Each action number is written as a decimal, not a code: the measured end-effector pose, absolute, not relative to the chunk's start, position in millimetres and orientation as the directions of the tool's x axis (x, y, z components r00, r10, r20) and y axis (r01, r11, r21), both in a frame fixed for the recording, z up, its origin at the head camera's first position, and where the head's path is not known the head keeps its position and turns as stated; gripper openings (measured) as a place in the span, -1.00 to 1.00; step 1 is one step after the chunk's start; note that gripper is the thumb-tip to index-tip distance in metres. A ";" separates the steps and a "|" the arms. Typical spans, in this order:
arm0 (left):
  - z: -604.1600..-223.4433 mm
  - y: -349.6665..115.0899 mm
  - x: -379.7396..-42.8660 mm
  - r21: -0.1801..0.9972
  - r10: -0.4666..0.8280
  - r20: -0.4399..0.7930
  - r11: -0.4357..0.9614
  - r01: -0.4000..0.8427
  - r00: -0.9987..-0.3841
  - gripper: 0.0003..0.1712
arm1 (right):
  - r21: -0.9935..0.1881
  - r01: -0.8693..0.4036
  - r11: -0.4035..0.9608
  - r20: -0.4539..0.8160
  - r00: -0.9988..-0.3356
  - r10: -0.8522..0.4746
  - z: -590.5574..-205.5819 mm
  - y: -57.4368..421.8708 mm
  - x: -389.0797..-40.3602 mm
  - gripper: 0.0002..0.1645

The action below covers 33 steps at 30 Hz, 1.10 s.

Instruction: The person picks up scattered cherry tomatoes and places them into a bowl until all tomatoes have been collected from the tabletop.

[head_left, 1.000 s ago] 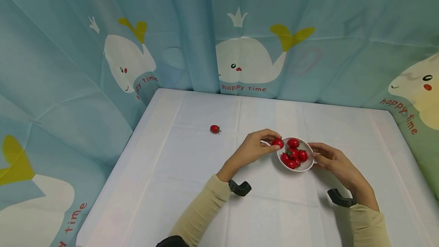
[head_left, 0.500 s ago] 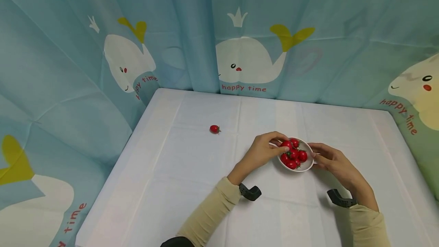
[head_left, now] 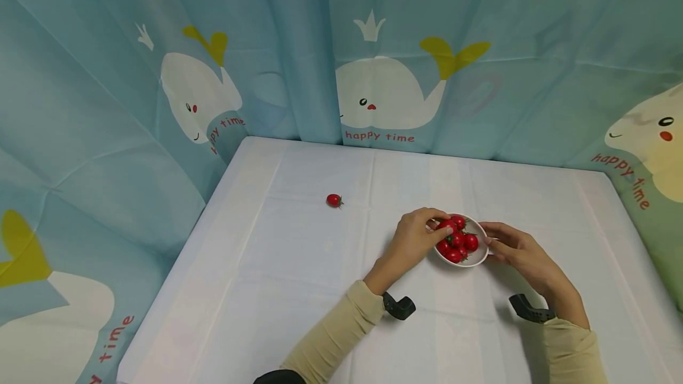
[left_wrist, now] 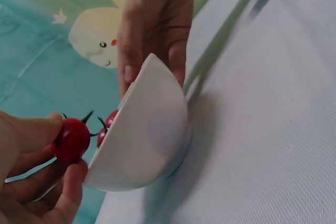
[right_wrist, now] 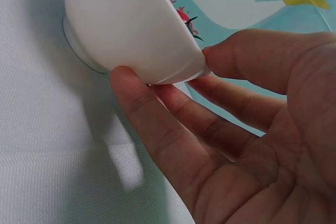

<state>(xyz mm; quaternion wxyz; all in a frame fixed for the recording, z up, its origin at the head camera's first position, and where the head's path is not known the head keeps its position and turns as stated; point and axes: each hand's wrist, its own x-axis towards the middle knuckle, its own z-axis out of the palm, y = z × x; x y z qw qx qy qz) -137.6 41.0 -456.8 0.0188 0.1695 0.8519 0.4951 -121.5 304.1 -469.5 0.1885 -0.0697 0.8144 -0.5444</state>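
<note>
A small white bowl (head_left: 479,256) holds several red cherry tomatoes (head_left: 456,240). My left hand (head_left: 412,242) is at its left rim, pinching a cherry tomato (left_wrist: 72,141) between thumb and fingers. In the left wrist view that tomato, with green sepals, is beside the open top of the bowl, close to the tomatoes inside. My right hand (head_left: 525,256) holds the bowl from the right. The right wrist view has its thumb at the rim and its fingers (right_wrist: 157,116) against the underside of the white wall (right_wrist: 121,30).
Another cherry tomato (head_left: 334,201) lies alone on the white tablecloth (head_left: 299,265), left of the bowl and farther back. A blue curtain (head_left: 299,76) with whale prints closes off the back and left side of the table.
My left hand has moved right with the pinched tomato, from the bowl's left edge to over the tomatoes inside. The right hand and the bowl have stayed in place.
</note>
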 end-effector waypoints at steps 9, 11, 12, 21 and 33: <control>-456.4 46.8 -135.5 0.753 0.315 0.150 0.578 0.315 -0.937 -0.70 | -0.905 0.097 0.415 -0.240 -0.921 -0.308 -470.4 303.0 -122.1 -0.34; -456.5 47.4 -135.0 0.721 0.329 0.157 0.606 0.336 -0.931 -0.70 | -0.902 0.098 0.420 -0.242 -0.921 -0.305 -470.6 302.9 -122.3 -0.34; -456.5 47.6 -134.9 0.705 0.336 0.163 0.618 0.347 -0.928 -0.69 | -0.903 0.099 0.419 -0.243 -0.921 -0.306 -470.7 302.8 -122.4 -0.34; -456.5 47.4 -135.4 0.547 0.393 0.271 0.688 0.477 -0.879 -0.71 | -0.903 0.103 0.416 -0.244 -0.922 -0.300 -471.2 303.4 -122.6 -0.34; -458.3 44.2 -137.5 0.533 0.388 0.317 0.682 0.501 -0.865 -0.79 | -0.908 0.086 0.409 -0.228 -0.922 -0.313 -470.0 304.2 -121.4 -0.35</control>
